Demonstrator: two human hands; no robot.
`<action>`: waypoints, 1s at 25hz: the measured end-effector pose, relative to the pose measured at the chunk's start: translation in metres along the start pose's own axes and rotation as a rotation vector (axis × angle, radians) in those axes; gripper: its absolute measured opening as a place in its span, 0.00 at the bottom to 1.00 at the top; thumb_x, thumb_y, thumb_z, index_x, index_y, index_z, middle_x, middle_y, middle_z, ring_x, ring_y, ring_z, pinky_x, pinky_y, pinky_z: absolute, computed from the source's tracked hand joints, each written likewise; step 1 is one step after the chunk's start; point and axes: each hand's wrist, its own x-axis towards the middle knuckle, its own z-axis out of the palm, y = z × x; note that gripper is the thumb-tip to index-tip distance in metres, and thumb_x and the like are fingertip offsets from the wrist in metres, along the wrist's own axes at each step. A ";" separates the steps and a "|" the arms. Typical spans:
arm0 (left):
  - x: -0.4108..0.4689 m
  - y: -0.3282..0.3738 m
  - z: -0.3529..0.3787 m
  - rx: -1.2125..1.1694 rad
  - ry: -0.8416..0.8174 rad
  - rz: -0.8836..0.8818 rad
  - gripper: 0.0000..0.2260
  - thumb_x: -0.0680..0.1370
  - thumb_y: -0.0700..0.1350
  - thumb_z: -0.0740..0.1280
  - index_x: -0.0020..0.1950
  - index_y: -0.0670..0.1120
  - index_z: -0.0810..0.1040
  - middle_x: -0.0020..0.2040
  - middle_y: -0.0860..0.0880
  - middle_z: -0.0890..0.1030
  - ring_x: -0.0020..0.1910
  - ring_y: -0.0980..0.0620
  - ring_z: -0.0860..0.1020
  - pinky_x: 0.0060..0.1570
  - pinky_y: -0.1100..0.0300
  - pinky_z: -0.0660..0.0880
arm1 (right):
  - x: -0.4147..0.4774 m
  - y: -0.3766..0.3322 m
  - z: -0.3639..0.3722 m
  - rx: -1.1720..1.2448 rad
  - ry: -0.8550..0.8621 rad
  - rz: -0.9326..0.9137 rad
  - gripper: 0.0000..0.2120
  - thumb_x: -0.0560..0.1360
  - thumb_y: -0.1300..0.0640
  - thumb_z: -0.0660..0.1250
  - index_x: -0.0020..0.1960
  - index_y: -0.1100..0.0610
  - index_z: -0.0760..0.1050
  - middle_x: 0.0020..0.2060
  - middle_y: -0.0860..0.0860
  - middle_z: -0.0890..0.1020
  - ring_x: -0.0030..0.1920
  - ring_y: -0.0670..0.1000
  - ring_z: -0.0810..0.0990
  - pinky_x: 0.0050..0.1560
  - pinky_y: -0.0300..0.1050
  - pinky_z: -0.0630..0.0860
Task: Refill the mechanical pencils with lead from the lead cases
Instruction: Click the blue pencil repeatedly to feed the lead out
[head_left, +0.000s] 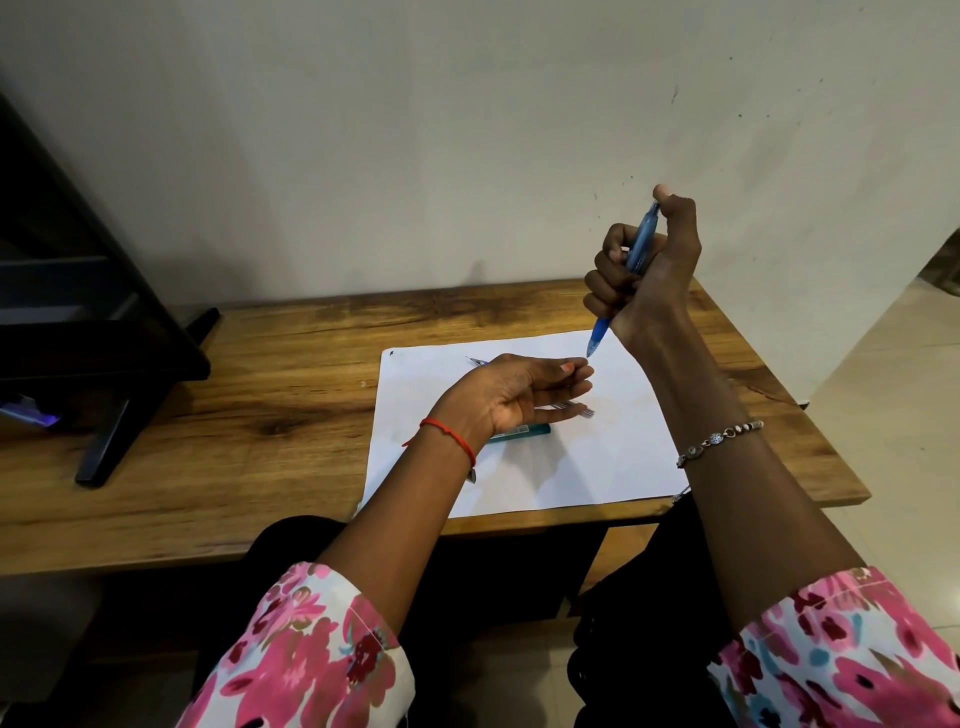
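Note:
My right hand (644, 270) is raised above the table, fisted around a blue mechanical pencil (631, 265), thumb on its top end, tip pointing down at the white paper (524, 467). My left hand (519, 395) hovers low over the paper, palm up, fingers loosely stretched right, and I cannot tell if anything lies on them. A teal pencil or lead case (524, 431) lies on the paper under that hand, mostly hidden. Another pencil tip (475, 360) pokes out beyond the left hand.
The paper lies on a wooden table (260, 405) set against a pale wall. A black stand (104, 332) fills the table's left part. The table's right edge drops to a tiled floor (893, 395).

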 end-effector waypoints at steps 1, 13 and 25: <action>0.000 0.000 0.000 0.003 -0.003 0.002 0.07 0.77 0.35 0.63 0.44 0.39 0.80 0.35 0.47 0.84 0.34 0.53 0.83 0.48 0.54 0.79 | 0.000 0.000 0.001 0.003 -0.002 0.001 0.29 0.77 0.41 0.51 0.24 0.57 0.63 0.16 0.47 0.59 0.19 0.46 0.55 0.26 0.35 0.52; -0.001 0.000 -0.001 0.000 -0.003 0.005 0.06 0.77 0.35 0.63 0.45 0.39 0.80 0.36 0.47 0.84 0.35 0.53 0.82 0.45 0.54 0.80 | -0.001 -0.001 0.003 -0.002 -0.012 0.018 0.27 0.77 0.42 0.50 0.25 0.57 0.63 0.17 0.47 0.58 0.19 0.46 0.54 0.26 0.34 0.51; 0.000 0.000 -0.001 -0.010 -0.002 0.005 0.06 0.77 0.35 0.63 0.44 0.39 0.80 0.36 0.46 0.84 0.34 0.52 0.82 0.44 0.54 0.80 | 0.001 0.000 0.003 -0.021 0.004 0.013 0.27 0.77 0.40 0.51 0.27 0.57 0.64 0.17 0.47 0.59 0.20 0.45 0.54 0.27 0.36 0.51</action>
